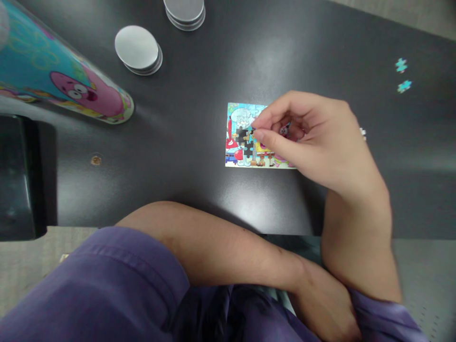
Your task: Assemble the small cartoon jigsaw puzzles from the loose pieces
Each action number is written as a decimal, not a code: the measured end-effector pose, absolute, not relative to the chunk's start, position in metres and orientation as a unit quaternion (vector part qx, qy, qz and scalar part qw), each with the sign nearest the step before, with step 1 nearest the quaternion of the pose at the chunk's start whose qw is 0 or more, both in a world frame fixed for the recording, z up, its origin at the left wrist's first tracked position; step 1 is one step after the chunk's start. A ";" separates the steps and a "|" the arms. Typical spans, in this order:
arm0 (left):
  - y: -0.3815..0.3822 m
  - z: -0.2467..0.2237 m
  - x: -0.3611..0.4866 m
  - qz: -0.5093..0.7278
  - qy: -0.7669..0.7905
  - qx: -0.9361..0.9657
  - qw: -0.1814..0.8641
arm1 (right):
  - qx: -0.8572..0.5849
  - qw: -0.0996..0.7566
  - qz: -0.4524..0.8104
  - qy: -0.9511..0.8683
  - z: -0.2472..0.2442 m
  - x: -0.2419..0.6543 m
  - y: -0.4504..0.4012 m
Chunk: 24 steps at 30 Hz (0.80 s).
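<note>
A colourful cartoon jigsaw puzzle [263,160] lies on the dark table, its right part covered by my right hand [302,130]. Dark gaps show in the left half of the picture. Thumb and forefinger of that hand are pinched together over these gaps, on a small puzzle piece [251,133] that is mostly hidden by the fingertips. My left forearm crosses low in front of my body, and my left hand [326,304] rests by my right elbow, below the table edge. Its fingers are out of sight.
Two loose blue puzzle pieces [402,76] lie at the far right. Another piece [363,134] peeks out behind my right wrist. Stacked silver discs [137,47] and more discs [185,9] stand at the back left, near a large cartoon-printed cylinder [71,71] and a black object [17,180].
</note>
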State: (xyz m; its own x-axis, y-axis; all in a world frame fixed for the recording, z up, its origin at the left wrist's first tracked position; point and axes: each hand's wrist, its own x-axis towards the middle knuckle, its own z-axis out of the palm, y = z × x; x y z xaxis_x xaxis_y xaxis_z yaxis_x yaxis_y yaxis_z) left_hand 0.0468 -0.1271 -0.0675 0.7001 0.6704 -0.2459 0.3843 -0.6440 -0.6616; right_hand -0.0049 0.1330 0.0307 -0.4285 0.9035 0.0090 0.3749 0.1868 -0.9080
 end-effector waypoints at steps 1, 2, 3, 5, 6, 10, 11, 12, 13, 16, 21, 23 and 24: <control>-0.134 -0.068 0.048 0.231 -0.298 -0.847 0.374 | -0.451 0.284 0.451 -0.716 0.031 -0.006 0.133; -0.140 -0.067 0.049 0.215 -0.291 -0.809 0.464 | -0.453 0.279 0.444 -0.721 0.031 -0.007 0.132; -0.146 -0.067 0.050 0.199 -0.281 -0.765 0.544 | -0.454 0.276 0.435 -0.727 0.031 -0.008 0.132; -0.152 -0.066 0.049 0.160 -0.249 -0.702 0.647 | -0.455 0.270 0.414 -0.741 0.031 -0.010 0.131; -0.152 -0.065 0.048 0.140 -0.227 -0.698 0.664 | -0.455 0.267 0.406 -0.746 0.031 -0.011 0.131; -0.140 -0.061 0.044 0.074 -0.098 -0.814 0.568 | -0.471 0.257 0.382 -0.752 0.032 -0.011 0.133; -0.136 -0.059 0.042 0.086 -0.083 -0.854 0.507 | -0.476 0.248 0.372 -0.757 0.032 -0.010 0.133; -0.133 -0.058 0.041 0.104 -0.074 -0.895 0.428 | -0.479 0.242 0.361 -0.763 0.032 -0.009 0.134; -0.131 -0.057 0.040 0.115 -0.065 -0.931 0.341 | -0.478 0.237 0.353 -0.769 0.032 -0.008 0.135; -0.134 -0.055 0.040 0.060 -0.002 -0.991 0.117 | -0.466 0.221 0.348 -0.783 0.034 -0.005 0.138; -0.158 -0.070 0.053 -0.332 -0.052 -0.856 0.392 | -0.461 0.189 0.356 -0.791 0.033 -0.002 0.139; -0.164 -0.080 0.060 -0.358 -0.122 -0.795 0.474 | -0.465 0.188 0.354 -0.790 0.033 -0.002 0.139; -0.166 -0.085 0.064 -0.357 -0.135 -0.785 0.488 | -0.466 0.187 0.351 -0.790 0.032 -0.001 0.139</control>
State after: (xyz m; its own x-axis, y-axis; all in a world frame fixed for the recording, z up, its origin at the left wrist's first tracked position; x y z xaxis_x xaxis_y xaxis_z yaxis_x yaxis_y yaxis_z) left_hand 0.0638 -0.1663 -0.0854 0.7091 -0.1366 0.6917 0.5594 -0.4883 -0.6699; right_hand -0.0014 0.1387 0.0324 -0.4964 0.8675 -0.0316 0.6050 0.3196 -0.7293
